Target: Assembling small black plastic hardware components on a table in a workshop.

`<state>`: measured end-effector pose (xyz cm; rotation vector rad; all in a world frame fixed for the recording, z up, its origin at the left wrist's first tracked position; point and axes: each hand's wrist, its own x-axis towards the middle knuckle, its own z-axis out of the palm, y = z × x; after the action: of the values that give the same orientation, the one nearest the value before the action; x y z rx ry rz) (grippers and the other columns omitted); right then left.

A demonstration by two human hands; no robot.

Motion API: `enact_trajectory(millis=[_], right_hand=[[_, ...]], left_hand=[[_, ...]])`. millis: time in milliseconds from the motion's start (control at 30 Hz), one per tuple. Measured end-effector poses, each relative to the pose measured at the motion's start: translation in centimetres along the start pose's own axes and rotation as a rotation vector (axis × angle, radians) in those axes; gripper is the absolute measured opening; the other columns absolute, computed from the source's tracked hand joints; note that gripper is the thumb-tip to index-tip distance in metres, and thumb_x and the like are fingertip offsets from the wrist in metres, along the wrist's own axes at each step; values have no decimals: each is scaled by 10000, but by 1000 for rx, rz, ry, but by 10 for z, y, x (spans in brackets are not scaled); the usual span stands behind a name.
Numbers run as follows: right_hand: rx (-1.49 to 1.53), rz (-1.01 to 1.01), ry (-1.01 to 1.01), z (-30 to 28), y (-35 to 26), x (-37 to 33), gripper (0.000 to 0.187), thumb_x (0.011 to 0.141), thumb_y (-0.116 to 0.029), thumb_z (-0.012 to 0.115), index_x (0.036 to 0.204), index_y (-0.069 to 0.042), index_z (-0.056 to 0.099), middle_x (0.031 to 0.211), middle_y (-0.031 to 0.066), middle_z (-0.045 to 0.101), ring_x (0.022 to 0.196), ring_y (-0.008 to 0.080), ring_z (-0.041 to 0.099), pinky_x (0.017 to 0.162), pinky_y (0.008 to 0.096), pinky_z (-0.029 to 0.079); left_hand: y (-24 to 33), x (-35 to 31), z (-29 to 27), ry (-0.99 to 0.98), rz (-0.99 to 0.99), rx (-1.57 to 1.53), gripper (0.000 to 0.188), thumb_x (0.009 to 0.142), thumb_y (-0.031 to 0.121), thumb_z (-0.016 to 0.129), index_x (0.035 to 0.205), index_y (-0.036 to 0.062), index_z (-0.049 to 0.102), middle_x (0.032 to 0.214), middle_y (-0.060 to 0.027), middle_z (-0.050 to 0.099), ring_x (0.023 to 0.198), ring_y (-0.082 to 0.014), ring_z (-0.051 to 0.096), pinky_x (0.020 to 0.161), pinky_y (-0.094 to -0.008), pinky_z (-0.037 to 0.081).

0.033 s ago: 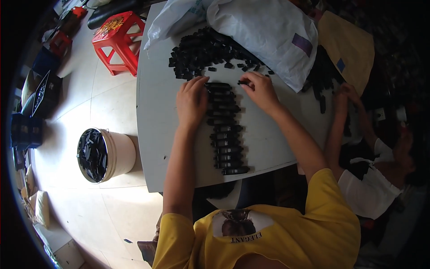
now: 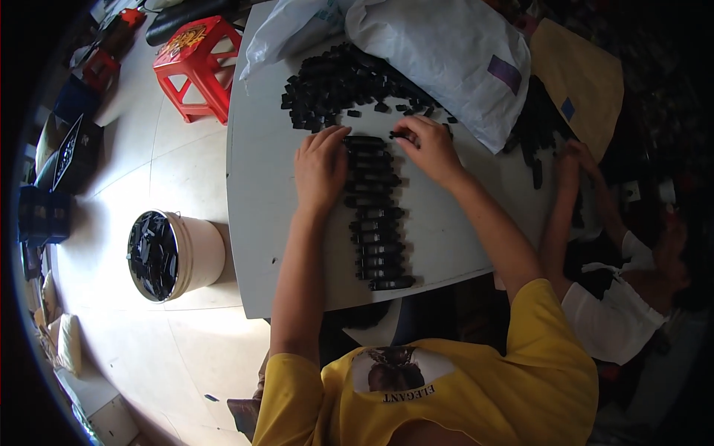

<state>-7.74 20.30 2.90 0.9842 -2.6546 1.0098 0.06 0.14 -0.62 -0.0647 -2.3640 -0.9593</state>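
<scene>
Several black, stubby tube-shaped parts (image 2: 375,213) lie crosswise in a column running from the pile down toward the table's near edge. My left hand (image 2: 321,167) is closed at the left end of the farthest black tube-shaped part (image 2: 366,140), its fingertips holding that end. On the other side, my right hand (image 2: 431,149) pinches a small black piece (image 2: 394,135) between thumb and forefinger, close to the right end of the same part. Beyond both hands, a heap of small black pieces (image 2: 327,85) spreads over the white table (image 2: 256,178).
White plastic bags (image 2: 439,56) and a brown paper sheet or bag (image 2: 576,78) cover the table's far side. At right, another person's hands (image 2: 580,157) are beside more black parts. On the floor at left stand a bucket of black pieces (image 2: 201,256) and a red stool (image 2: 197,70).
My right hand has shifted slightly left, bringing the small black piece closer to the end of the farthest part. My left hand has barely moved.
</scene>
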Motion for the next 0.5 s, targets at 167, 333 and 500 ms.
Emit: enact_trajectory(millis=[167,333,500], right_hand=[[-11,-165,-36,12,-27,20,145,756,-22,679,869,-42,591,868,74,628,784,259,621,672,347,493],[-61,-252,-18,18,-22,21,132,753,-32,686,852,-47,601,860,75,634,822,265,618,701,355,498],[-61,-259,-15,17,-20,21,133,751,-34,692,857,-45,612,850,80,639,812,268,621,699,354,503]], left_hand=[[8,1,-3,-67,18,44,307,838,80,558,1130,122,642,1168,-28,627,1093,-250,547,927,-368,396],[11,0,-2,-93,20,97,314,836,93,564,1138,131,642,1179,-13,625,1105,-235,536,927,-369,379],[11,-1,-1,-46,61,158,317,805,93,593,1113,147,645,1137,14,633,1048,-216,549,874,-351,394]])
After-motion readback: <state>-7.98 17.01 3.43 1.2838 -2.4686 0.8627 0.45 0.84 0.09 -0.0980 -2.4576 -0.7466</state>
